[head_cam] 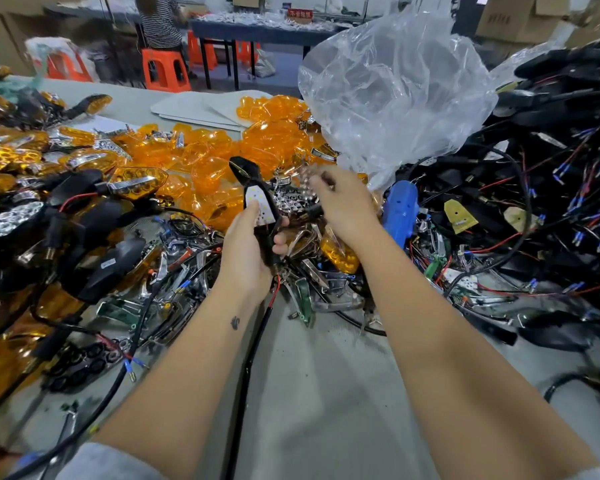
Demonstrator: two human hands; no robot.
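1. Currently I have the left hand (246, 251) low and to the left of the clear plastic bag (395, 91). Its fingers and thumb are wrapped tight round a black lamp housing (243, 171).
2. The housing is held tilted, off the worktop (326, 393), with its pointed tip aimed up toward the bag's lower left edge. A white LED board (258, 202) sits in its open face, turned to the camera.
3. A black cable (257, 341) with a red lead runs from the housing's base down across the worktop, away from the bag.
4. The right hand (343, 206) is directly under the bag. Its fingers are curled in and pinch a small chrome part (307, 178), which is blurred, so I cannot tell its shape.
5. The hands are near each other under the bag but apart, and the chrome part is just beside the housing.
6. Left of the bag is a heap of orange lenses (222, 157). Right of it is a tangle of black wire harnesses (534, 202). A blue tool (400, 209) sits at the bag's bottom edge.
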